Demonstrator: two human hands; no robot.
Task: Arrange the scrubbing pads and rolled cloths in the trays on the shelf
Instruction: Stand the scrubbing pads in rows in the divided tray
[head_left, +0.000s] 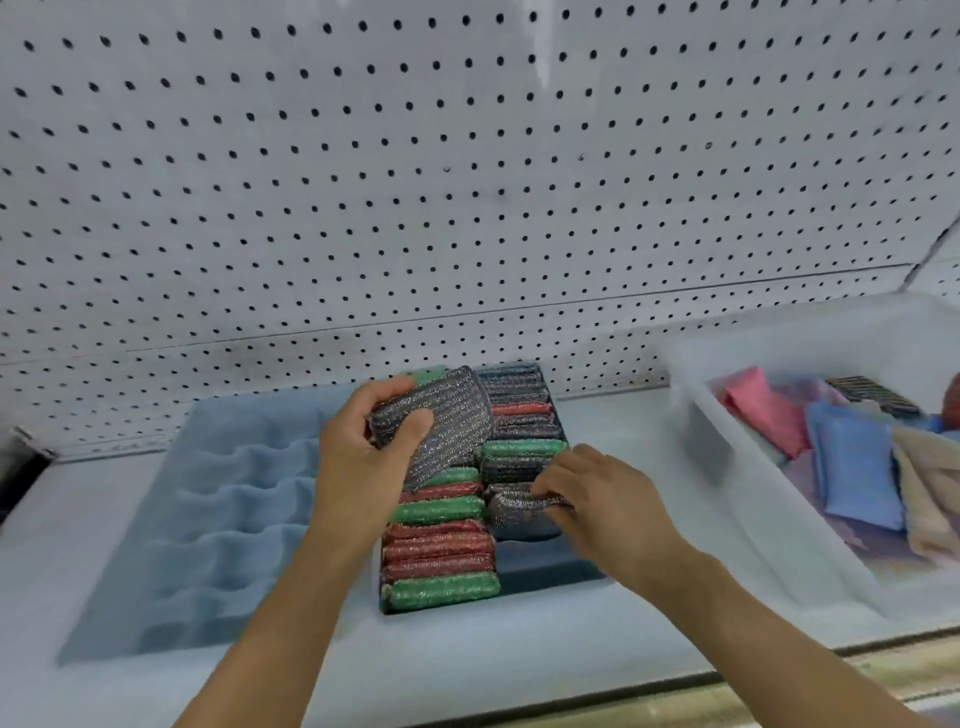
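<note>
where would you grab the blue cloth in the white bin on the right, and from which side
Take the blue cloth by its near edge, coming from above. It lies flat in the white bin with a beige cloth overlapping its right side and a pink cloth behind, so the near left corner looks freest.

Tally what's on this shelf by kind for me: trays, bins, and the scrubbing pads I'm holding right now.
Blue divided tray: 1
Dark tray with stacked pads: 1
Clear bin of cloths: 1
Silver pads in hand: 2, the upper silver pad in the left hand, the lower silver pad in the right hand
Total: 5
</note>
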